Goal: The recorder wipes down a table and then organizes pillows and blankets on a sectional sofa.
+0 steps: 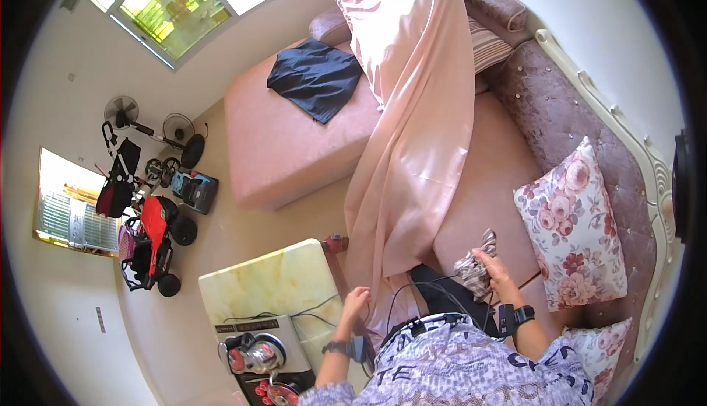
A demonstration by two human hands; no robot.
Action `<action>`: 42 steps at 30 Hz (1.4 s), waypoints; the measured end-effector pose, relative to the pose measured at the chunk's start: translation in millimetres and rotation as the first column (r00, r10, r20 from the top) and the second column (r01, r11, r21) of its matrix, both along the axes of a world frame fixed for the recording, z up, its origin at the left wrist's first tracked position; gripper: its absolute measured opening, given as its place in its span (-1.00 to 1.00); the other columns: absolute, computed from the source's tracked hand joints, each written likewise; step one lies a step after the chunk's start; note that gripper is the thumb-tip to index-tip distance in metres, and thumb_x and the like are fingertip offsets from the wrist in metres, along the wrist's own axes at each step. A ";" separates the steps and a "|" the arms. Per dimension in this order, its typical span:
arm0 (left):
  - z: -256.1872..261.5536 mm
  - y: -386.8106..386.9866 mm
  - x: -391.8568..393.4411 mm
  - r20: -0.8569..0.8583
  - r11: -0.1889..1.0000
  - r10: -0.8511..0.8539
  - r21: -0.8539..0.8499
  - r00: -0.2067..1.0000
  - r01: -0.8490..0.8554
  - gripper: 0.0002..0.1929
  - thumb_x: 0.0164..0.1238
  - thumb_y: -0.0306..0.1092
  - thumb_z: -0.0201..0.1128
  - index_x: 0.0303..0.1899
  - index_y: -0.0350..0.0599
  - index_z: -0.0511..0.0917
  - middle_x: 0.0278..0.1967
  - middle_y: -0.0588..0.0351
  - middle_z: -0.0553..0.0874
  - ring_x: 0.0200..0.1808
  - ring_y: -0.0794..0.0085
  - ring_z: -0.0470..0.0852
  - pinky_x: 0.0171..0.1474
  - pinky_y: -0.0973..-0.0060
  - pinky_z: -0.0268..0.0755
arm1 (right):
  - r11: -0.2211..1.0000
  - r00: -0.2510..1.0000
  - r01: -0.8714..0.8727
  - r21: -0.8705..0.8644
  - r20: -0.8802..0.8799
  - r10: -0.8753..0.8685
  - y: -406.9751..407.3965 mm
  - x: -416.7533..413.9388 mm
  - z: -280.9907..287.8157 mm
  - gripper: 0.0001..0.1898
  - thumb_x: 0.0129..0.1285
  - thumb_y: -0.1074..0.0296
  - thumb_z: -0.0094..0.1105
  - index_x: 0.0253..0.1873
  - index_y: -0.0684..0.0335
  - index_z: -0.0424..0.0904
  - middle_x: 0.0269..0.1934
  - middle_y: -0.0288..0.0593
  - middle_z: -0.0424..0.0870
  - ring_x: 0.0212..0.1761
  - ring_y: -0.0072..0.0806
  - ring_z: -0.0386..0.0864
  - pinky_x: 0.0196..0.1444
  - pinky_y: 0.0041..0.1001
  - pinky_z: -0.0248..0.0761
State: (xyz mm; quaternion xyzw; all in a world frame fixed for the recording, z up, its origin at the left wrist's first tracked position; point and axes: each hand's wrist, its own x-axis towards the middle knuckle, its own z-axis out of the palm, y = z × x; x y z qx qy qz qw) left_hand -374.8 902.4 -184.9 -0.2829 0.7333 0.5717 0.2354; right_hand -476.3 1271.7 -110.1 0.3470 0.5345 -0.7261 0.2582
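My right hand (pixel 495 271) grips a bunched striped cloth (pixel 473 274) above the seat of the pink sofa (pixel 486 185). My left hand (pixel 358 302) is beside the right edge of the marble-topped table (pixel 270 279). Its fingers are loosely curled, and what lies inside them is hidden. In front of me a long pink satin sheet (pixel 414 168) drapes from the sofa's far end down towards my legs. A dark cable (pixel 393 301) loops near my waist.
A tea tray with a metal kettle (pixel 264 356) stands on the table. A black cloth (pixel 316 79) lies on the sofa's chaise part (pixel 298 146). A floral cushion (pixel 571 229) leans on the tufted backrest (pixel 558 91). Fans (pixel 121 112), a stroller (pixel 119 176) and a red toy car (pixel 154 234) line the wall.
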 end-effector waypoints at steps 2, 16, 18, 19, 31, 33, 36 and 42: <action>6.4 -14.3 -51.8 0.169 0.979 -0.201 -0.011 0.965 0.206 -0.67 0.19 -0.25 0.04 -0.09 -0.26 0.51 -0.23 -0.01 0.63 -0.19 0.36 0.59 -0.16 0.47 0.44 | 0.991 0.991 0.130 -0.014 -0.017 -0.131 -4.6 -28.5 14.6 -0.73 0.05 0.20 0.25 -0.22 0.24 0.52 -0.38 -0.21 0.60 -0.39 -0.51 0.56 -0.34 -0.49 0.45; 18.0 5.6 -380.9 -0.234 0.918 -0.394 -0.063 0.889 0.391 -0.69 0.20 -0.26 0.04 -0.10 -0.26 0.49 -0.36 0.11 0.60 -0.34 0.50 0.54 -0.29 0.53 0.42 | 0.880 0.877 0.473 0.045 0.070 -0.475 6.3 -88.6 30.3 -0.70 0.07 0.14 0.21 -0.22 0.25 0.49 -0.38 -0.17 0.60 -0.44 -0.42 0.58 -0.43 -0.43 0.49; 7.6 22.8 -422.8 -0.259 0.885 -0.460 -0.055 0.849 0.463 -0.70 0.22 -0.27 0.06 -0.10 -0.25 0.49 -0.34 0.11 0.60 -0.33 0.50 0.55 -0.30 0.54 0.42 | 0.841 0.836 0.535 0.082 0.096 -0.540 3.9 -92.6 33.7 -0.70 0.06 0.11 0.20 -0.25 0.22 0.49 -0.41 -0.20 0.59 -0.46 -0.44 0.58 -0.45 -0.44 0.48; 2.6 34.7 -445.0 -0.276 0.897 -0.431 -0.024 0.859 0.442 -0.72 0.22 -0.29 0.06 -0.11 -0.23 0.50 -0.39 0.10 0.60 -0.38 0.51 0.57 -0.35 0.56 0.42 | 0.829 0.824 0.553 0.087 0.088 -0.559 3.5 -93.8 31.6 -0.70 0.06 0.11 0.20 -0.25 0.22 0.49 -0.41 -0.20 0.59 -0.46 -0.44 0.58 -0.45 -0.44 0.48; -11.9 176.6 -770.9 -0.581 0.884 -0.327 0.091 0.745 0.459 -0.46 0.17 -0.32 0.12 0.19 -0.19 0.21 0.11 -0.04 0.40 -0.28 0.40 0.60 -0.29 0.52 0.48 | 0.610 0.581 0.789 0.081 0.228 -0.782 -83.8 -146.3 58.1 -0.77 0.10 0.14 0.14 -0.35 0.19 0.49 -0.51 -0.22 0.58 -0.53 -0.39 0.57 -0.45 -0.42 0.49; -21.2 200.2 -816.3 -0.744 0.886 -0.404 -0.172 0.532 0.432 -0.33 0.11 -0.30 0.16 0.27 -0.16 0.08 0.17 -0.04 0.32 -0.20 0.34 0.58 -0.23 0.50 0.47 | 0.574 0.570 0.817 -0.048 0.215 -0.793 -91.9 -115.8 24.5 -0.79 0.12 0.16 0.11 -0.37 0.19 0.49 -0.56 -0.23 0.57 -0.59 -0.39 0.55 -0.51 -0.43 0.48; -31.3 216.5 -864.8 -0.826 0.940 -0.308 -0.187 0.473 0.285 -0.22 0.06 -0.27 0.20 0.30 -0.15 -0.03 0.11 -0.04 0.41 -0.16 0.32 0.55 -0.20 0.51 0.45 | 0.459 0.484 0.875 -0.154 0.295 -0.824 -140.6 -183.3 109.0 -0.81 0.19 0.18 0.03 -0.42 0.12 0.39 -0.57 -0.38 0.37 -0.59 -0.59 0.33 -0.54 -0.55 0.22; 43.3 263.9 -861.8 -0.619 0.925 -0.353 -0.117 0.702 0.361 -0.39 0.08 -0.22 0.21 0.11 -0.36 0.21 -0.25 -0.14 0.61 -0.19 0.12 0.59 -0.14 0.34 0.42 | 0.315 0.328 0.944 -0.100 0.403 -0.855 -154.3 -200.3 114.6 -0.71 0.31 0.10 -0.12 -0.49 0.03 0.22 -0.78 -0.55 0.06 -0.84 -0.80 -0.07 -0.82 -0.71 -0.20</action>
